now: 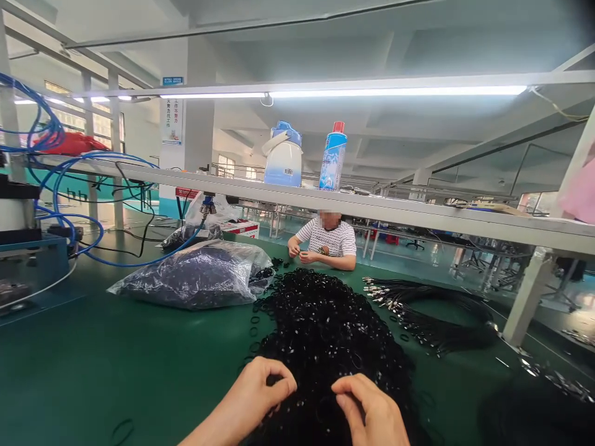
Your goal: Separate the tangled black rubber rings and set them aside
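A large heap of small black rings (320,316) spreads over the green table under both hands. My left hand (264,390) hovers over the near left side of the heap, thumb and forefinger pressed together. Anything held in that pinch is too small or hidden to make out. To its right, my right hand (372,412) is over the heap too, with the thumb tip and forefinger tip drawn close together. Whether a ring sits between them I cannot tell. The two hands are apart, fingertips facing each other.
A clear plastic bag of dark items (195,275) lies left of the heap. Bundled black cords with metal ends (432,310) lie right. Opposite sits a co-worker (328,241). A shelf (395,207) crosses above, bearing a jug (283,158) and spray can (333,158). Blue hoses (56,179) hang left.
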Demonstrator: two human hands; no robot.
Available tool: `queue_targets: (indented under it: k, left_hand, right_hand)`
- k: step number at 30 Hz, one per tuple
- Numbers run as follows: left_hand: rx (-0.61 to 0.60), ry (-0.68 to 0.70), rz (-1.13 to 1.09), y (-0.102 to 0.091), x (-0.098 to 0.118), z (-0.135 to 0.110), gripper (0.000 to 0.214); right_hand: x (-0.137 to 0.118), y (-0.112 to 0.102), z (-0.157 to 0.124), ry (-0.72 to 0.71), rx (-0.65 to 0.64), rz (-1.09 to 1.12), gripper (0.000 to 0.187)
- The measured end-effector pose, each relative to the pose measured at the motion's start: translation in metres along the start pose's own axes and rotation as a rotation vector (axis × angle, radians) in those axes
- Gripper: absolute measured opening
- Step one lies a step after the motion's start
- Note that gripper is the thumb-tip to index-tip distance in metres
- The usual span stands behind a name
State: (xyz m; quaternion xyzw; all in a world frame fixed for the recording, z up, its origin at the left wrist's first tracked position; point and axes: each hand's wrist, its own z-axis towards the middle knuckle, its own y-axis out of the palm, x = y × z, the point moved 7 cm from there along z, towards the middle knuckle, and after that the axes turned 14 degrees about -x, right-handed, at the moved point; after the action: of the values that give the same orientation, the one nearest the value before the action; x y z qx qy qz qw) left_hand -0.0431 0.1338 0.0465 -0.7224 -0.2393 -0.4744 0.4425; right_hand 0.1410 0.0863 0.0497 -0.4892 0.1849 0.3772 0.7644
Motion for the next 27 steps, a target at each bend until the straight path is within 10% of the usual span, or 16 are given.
queue_targets:
  k: [10, 27]
  left_hand:
    - [-0.163, -0.023, -0.116, 0.034, 0.024, -0.005, 0.036]
    - [-0.055, -0.046, -0.422, 0.044, 0.006, 0.034, 0.028]
  right_hand:
    - [-0.006, 0.012, 0.006, 0.200, -0.096, 0.485, 0.012]
    - [0.000, -0.064, 0.003, 0.290, 0.032, -0.138, 0.012]
